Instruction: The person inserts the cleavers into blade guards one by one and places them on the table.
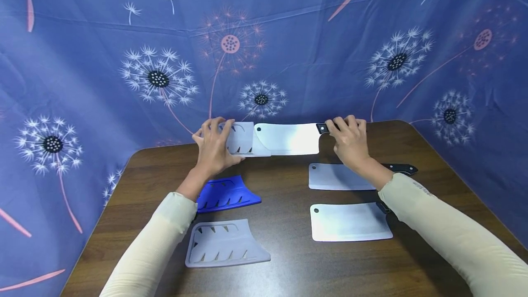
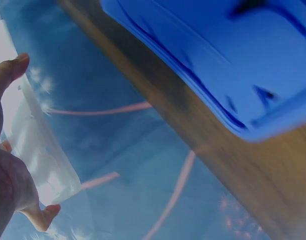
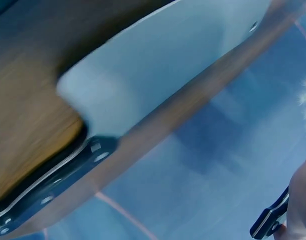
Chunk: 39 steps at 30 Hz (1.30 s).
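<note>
At the back of the table my left hand (image 1: 213, 146) grips a whitish blade guard (image 1: 241, 139) across its top and bottom edges. My right hand (image 1: 349, 141) holds a cleaver (image 1: 290, 139) by its black handle (image 1: 322, 128), most of which the fingers hide. The broad blade points left, and its holed end meets the guard's curved mouth. In the left wrist view the whitish guard (image 2: 35, 145) shows between thumb and fingers. In the right wrist view only the handle's butt (image 3: 268, 222) shows beside the hand.
A blue blade guard (image 1: 227, 195) and a second whitish guard (image 1: 228, 244) lie at left, the blue one partly behind the left forearm. Two more cleavers, a middle one (image 1: 340, 177) and a nearer one (image 1: 350, 222), lie under the right forearm. A patterned blue cloth (image 1: 288, 35) hangs behind the table.
</note>
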Motion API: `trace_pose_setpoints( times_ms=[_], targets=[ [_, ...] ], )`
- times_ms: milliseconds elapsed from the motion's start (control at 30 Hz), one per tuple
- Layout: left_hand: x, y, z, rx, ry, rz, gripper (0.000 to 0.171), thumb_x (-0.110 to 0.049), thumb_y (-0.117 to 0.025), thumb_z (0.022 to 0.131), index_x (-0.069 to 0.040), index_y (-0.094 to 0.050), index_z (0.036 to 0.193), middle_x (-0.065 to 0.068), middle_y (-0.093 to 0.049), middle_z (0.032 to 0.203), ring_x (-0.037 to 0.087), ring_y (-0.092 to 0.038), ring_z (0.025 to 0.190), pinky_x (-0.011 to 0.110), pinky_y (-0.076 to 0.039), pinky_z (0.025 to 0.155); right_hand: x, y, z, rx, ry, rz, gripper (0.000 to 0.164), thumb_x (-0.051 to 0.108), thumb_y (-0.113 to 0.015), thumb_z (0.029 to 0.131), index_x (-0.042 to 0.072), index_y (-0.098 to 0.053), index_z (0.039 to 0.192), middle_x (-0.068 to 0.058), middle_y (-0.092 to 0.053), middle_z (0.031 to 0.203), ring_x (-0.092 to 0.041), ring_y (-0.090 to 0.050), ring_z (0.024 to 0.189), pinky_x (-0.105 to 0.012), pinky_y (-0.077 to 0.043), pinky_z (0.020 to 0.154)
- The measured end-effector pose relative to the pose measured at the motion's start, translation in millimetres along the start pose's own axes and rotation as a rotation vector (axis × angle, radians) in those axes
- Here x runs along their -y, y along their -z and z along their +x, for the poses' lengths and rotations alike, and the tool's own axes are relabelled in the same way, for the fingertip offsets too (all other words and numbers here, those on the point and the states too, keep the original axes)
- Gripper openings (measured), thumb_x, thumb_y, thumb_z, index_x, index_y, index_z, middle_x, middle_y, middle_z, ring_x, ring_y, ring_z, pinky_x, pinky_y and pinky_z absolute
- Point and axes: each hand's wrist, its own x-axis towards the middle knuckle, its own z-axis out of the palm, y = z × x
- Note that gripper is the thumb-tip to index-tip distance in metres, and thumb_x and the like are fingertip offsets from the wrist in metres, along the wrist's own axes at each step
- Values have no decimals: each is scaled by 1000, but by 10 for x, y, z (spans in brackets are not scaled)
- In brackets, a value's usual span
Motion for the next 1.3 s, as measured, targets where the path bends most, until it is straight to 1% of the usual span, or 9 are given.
trace_pose_setpoints(
  times_ms=[133,300,433,533,667,800,1000,1167,1300],
  targets=[
    [-108,-19,26,-13,-30,14,105,-44,-94,41,-13,-52,132,14,-44,128,41,-34,120,68,-23,87,122,-45,57,-5,24,9,23,-6,-65,84,4,-59,103,-14,-58,95,-38,-47,81,-57,-38,73],
    [-170,-15,41,-8,-33,19,105,-45,-94,41,-13,-52,132,15,-44,128,40,-34,119,68,-24,88,234,-63,90,10,42,2,23,-7,-64,84,4,-58,103,-13,-55,94,-36,-44,78,-54,-37,68],
    [-237,-12,49,18,-32,13,106,-46,-93,43,-12,-51,134,15,-43,129,40,-33,120,68,-24,86,339,-87,108,16,51,11,24,-8,-64,83,3,-59,104,-12,-54,94,-34,-42,77,-52,-36,66],
    [-292,-14,57,37,-33,14,106,-47,-92,44,-13,-50,135,16,-43,129,41,-33,121,68,-24,85,426,-110,123,26,59,21,21,-5,-64,85,3,-59,103,-12,-53,93,-33,-40,76,-50,-34,65],
    [-351,-23,69,45,-39,14,107,-49,-92,44,-13,-49,135,17,-44,130,40,-34,121,69,-24,85,537,-133,157,34,62,24,17,-2,-63,87,2,-58,102,-12,-51,92,-33,-39,76,-50,-34,65],
    [-410,-22,82,62,-44,12,107,-50,-92,44,-13,-50,135,17,-44,131,40,-34,121,69,-25,85,637,-163,193,32,75,39,17,-2,-63,87,0,-59,103,-13,-51,93,-33,-39,75,-49,-34,64],
    [-499,19,99,107,-19,6,109,-50,-93,42,-13,-51,135,17,-43,131,41,-33,122,69,-26,83,732,-189,209,33,81,53,21,-5,-66,83,-1,-62,104,-13,-53,94,-33,-41,75,-46,-34,63],
    [-521,42,116,143,10,3,109,-50,-93,43,-13,-49,136,16,-42,132,39,-31,124,67,-25,85,735,-191,233,56,62,53,18,-3,-65,86,-1,-65,104,-12,-56,94,-32,-44,75,-46,-36,63],
    [-529,42,121,178,37,2,109,-51,-92,46,-14,-48,138,15,-41,134,39,-30,126,67,-24,86,714,-193,246,80,62,55,17,0,-66,86,0,-65,104,-12,-56,94,-32,-44,75,-46,-38,63]
  ],
)
